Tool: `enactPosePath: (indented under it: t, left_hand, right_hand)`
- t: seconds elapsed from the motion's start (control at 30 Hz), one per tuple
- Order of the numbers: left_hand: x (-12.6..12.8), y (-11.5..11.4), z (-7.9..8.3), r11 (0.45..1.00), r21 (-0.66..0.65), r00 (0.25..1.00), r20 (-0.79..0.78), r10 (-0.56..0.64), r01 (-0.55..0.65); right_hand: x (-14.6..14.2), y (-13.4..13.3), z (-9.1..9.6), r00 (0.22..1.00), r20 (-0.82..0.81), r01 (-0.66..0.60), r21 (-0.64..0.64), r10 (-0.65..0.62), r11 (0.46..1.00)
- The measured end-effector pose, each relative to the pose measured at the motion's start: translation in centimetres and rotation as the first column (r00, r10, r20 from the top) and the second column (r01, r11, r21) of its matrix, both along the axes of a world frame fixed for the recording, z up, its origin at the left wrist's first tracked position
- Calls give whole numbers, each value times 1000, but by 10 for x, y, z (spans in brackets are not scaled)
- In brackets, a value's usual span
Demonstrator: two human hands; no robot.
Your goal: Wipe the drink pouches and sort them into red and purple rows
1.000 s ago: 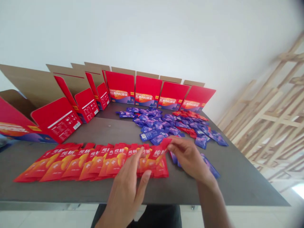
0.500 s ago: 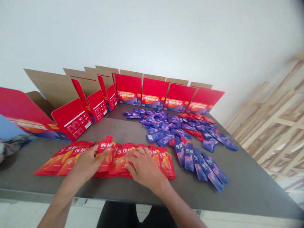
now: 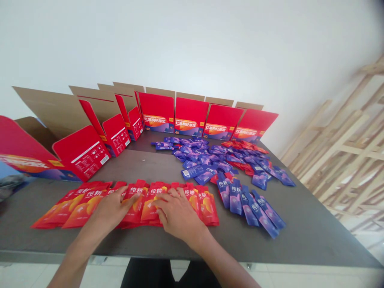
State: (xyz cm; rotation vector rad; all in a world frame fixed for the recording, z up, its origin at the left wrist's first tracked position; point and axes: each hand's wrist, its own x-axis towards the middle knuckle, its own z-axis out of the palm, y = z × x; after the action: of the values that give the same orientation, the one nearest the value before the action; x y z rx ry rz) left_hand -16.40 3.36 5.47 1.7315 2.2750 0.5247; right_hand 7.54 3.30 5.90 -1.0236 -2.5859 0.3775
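Observation:
A row of red pouches with orange pictures and white lettering lies overlapping along the near part of the table. My left hand is closed on one red pouch in the middle of the row, its thumb over the front and its fingers at the left edge. Just to the right, my right hand rests on other red pouches with fingers bent and thumb apart, gripping nothing I can see. It partly covers the pouches beneath it. Several purple pouches lie fanned beyond the row's right end.
A loose heap of purple pouches with some red ones lies mid-table. Behind it stand open red cartons, and more open cartons line the left side. Wooden racks stand past the grey table's right edge.
The red pouch in my left hand, which stood up above the row, has come down level with its neighbours. The right hand has barely moved. The view has shifted slightly.

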Motion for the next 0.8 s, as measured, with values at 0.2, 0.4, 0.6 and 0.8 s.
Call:
enactPosePath:
  t: [0.2,0.4,0.6,0.8]
  left_hand:
    - [4,-11,-1,998,-62,984,-178,-25,14]
    - [7,-11,-5,999,-45,969,-246,-34,23]
    - [4,1,-9,997,-71,961,-272,-46,27]
    - [-2,1,-21,999,-11,952,-306,-33,31]
  right_hand:
    - [1,1,2,1000,7,-8,10,8,1000]
    - [2,0,0,1000,11,-10,15,10,1000]
    - [0,0,-2,1000,16,-6,16,6,1000]
    - [2,1,0,1000,23,-22,12,22,1000]
